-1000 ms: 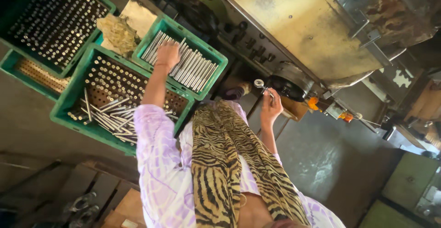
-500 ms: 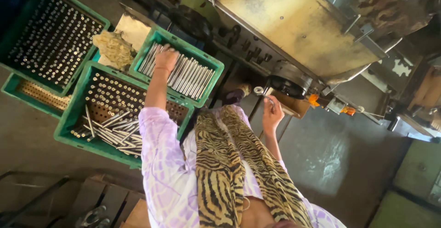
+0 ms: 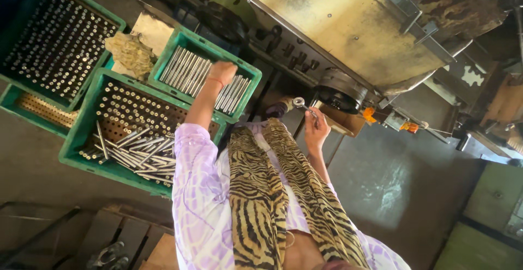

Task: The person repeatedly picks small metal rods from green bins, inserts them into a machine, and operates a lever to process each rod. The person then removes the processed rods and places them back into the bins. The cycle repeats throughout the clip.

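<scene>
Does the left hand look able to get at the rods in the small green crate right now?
Probably yes: the left hand already hangs over the metal rods in the open-topped green crate, with nothing in between.

The left hand (image 3: 222, 73) is blurred, so whether its fingers close on any of the metal rods (image 3: 188, 71) in the green crate (image 3: 248, 74) cannot be told; the small metal part (image 3: 299, 103) at the right hand (image 3: 316, 131) is too small to identify; the dark crate (image 3: 32, 8) at top left is cut by the frame edge; the scrap under the wooden pallet (image 3: 109, 237) is lost in shadow.
</scene>
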`<action>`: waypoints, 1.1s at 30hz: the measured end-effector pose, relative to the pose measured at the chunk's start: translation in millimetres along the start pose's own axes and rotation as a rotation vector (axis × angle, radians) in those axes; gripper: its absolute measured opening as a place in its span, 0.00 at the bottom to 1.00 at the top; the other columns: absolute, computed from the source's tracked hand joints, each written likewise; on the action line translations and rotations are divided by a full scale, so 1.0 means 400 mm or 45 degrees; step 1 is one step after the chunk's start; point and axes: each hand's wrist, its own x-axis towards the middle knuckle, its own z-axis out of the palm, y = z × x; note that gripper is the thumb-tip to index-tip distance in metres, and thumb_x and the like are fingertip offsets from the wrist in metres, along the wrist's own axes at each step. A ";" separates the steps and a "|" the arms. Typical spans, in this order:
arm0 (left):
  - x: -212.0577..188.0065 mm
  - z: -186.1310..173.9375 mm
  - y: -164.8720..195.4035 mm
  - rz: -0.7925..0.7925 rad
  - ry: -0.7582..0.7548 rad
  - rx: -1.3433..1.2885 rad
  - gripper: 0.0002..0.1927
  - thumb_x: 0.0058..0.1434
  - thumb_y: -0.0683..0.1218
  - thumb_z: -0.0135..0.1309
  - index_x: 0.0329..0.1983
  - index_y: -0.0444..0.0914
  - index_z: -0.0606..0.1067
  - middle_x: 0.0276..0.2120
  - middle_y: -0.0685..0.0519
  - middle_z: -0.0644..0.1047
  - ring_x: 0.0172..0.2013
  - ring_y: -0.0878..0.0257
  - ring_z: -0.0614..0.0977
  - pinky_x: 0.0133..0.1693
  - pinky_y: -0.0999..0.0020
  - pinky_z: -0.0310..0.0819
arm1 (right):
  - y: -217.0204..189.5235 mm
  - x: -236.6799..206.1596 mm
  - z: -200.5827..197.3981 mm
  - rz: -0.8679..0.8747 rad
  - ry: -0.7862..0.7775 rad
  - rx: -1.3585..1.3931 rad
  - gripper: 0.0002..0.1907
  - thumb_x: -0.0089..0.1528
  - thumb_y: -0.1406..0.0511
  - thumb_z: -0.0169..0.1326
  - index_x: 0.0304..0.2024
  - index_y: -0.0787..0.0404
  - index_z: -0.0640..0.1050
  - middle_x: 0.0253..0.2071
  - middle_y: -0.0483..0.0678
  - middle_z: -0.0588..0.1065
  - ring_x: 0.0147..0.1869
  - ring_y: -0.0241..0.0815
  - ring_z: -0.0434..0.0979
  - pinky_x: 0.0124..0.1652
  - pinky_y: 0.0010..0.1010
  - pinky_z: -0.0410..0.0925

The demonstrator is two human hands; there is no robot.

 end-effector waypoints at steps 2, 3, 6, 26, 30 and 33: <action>-0.003 0.006 0.014 0.010 0.002 -0.033 0.08 0.58 0.43 0.52 0.31 0.41 0.82 0.37 0.46 0.83 0.39 0.46 0.85 0.42 0.51 0.80 | 0.002 -0.004 0.000 -0.034 -0.023 -0.005 0.11 0.66 0.64 0.63 0.50 0.61 0.82 0.30 0.36 0.72 0.30 0.24 0.62 0.29 0.19 0.57; -0.005 0.009 0.022 -0.012 -0.015 -0.037 0.08 0.59 0.42 0.51 0.32 0.41 0.82 0.38 0.45 0.83 0.41 0.46 0.85 0.43 0.51 0.80 | 0.003 -0.008 -0.004 -0.048 -0.030 -0.015 0.11 0.67 0.64 0.62 0.51 0.61 0.82 0.30 0.36 0.72 0.31 0.24 0.63 0.29 0.19 0.58; 0.017 0.005 0.045 -0.062 -0.146 -0.075 0.09 0.58 0.41 0.51 0.32 0.41 0.83 0.39 0.44 0.83 0.43 0.47 0.85 0.42 0.51 0.80 | 0.000 -0.012 -0.011 -0.145 0.013 -0.139 0.11 0.66 0.63 0.64 0.49 0.61 0.82 0.27 0.36 0.68 0.28 0.25 0.58 0.28 0.20 0.55; -0.568 0.064 0.099 -0.904 -0.004 -0.036 0.18 0.61 0.57 0.53 0.36 0.37 0.80 0.34 0.40 0.80 0.36 0.41 0.83 0.36 0.50 0.80 | 0.025 -0.009 -0.018 -0.005 -0.033 0.090 0.10 0.66 0.65 0.62 0.48 0.61 0.82 0.25 0.34 0.66 0.26 0.23 0.57 0.26 0.20 0.52; -0.571 0.075 0.102 -0.895 -0.108 -0.039 0.11 0.65 0.45 0.50 0.37 0.38 0.82 0.40 0.42 0.82 0.41 0.43 0.85 0.38 0.52 0.82 | 0.027 -0.017 -0.019 -0.103 -0.105 -0.029 0.11 0.65 0.64 0.63 0.49 0.62 0.82 0.24 0.36 0.68 0.26 0.23 0.58 0.26 0.20 0.55; -0.514 0.071 0.094 -0.960 -0.345 -0.131 0.12 0.68 0.43 0.49 0.40 0.38 0.83 0.42 0.41 0.83 0.44 0.43 0.85 0.42 0.52 0.81 | 0.024 -0.021 -0.018 -0.194 -0.138 -0.022 0.11 0.66 0.65 0.62 0.49 0.62 0.82 0.26 0.37 0.69 0.27 0.24 0.59 0.27 0.20 0.56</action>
